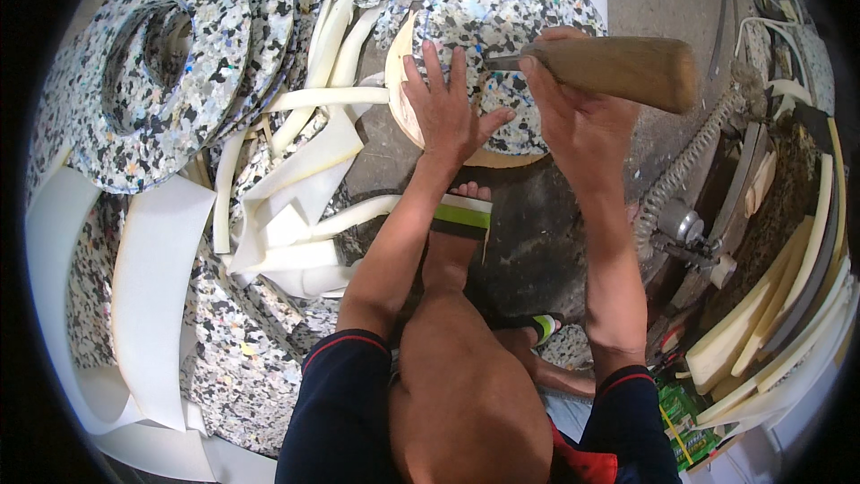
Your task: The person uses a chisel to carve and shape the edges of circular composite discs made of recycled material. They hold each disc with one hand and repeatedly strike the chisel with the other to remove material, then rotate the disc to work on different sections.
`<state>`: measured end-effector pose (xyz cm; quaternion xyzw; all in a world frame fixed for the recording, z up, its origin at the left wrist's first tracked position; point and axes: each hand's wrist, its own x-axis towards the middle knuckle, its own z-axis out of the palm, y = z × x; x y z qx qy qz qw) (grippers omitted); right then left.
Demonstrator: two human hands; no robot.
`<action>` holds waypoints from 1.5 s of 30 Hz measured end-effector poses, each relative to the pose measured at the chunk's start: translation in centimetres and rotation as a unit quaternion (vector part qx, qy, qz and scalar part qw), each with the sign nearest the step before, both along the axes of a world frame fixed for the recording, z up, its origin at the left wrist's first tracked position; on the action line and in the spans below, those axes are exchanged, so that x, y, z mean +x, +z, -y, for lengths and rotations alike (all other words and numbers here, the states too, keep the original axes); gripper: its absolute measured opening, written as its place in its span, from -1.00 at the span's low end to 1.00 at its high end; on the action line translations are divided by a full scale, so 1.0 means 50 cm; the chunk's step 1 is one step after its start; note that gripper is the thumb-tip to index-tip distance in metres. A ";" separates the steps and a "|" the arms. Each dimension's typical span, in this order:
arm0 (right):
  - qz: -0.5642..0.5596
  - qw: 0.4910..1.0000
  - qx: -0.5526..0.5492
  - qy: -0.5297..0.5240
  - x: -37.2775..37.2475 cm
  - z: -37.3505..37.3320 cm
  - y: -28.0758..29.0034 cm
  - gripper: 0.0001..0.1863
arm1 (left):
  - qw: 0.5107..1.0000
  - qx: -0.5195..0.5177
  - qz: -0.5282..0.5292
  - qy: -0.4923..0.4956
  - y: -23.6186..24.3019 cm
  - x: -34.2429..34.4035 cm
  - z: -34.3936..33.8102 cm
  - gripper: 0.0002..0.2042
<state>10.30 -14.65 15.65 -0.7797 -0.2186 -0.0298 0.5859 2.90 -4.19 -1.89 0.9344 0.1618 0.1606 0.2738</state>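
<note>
My left hand (445, 116) lies with its fingers spread on a round disc of speckled black, white and blue foam (515, 0). A pale cream layer (399, 94) shows beneath the disc along its left and lower edge. My right hand (587, 121) is closed around a tool with a thick wooden handle (640, 72). The tool's narrow dark metal end points left, toward the disc's middle and the left hand's fingers. Whether its tip touches the foam, I cannot tell.
Speckled foam rings (219, 81) are stacked at the left, with white foam sheets (161, 287) and cream strips (331, 99) around them. At the right are a coiled hose (685, 161), a metal air tool (685, 226) and curved foam strips (761, 323). My sandalled foot (461, 215) is near the disc.
</note>
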 end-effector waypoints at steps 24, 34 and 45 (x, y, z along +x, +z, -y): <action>0.063 0.995 -0.075 -0.026 0.001 -0.012 0.003 -0.75 | 1.000 -0.002 0.015 -0.008 -0.001 -0.002 -0.002 0.18; 0.034 0.994 -0.093 -0.037 0.002 -0.023 0.014 -0.73 | 0.999 -0.009 0.035 -0.003 -0.002 -0.004 -0.003 0.17; 0.029 0.992 -0.105 -0.055 0.009 -0.045 0.003 -0.71 | 1.000 -0.006 0.018 0.006 -0.004 -0.004 0.001 0.19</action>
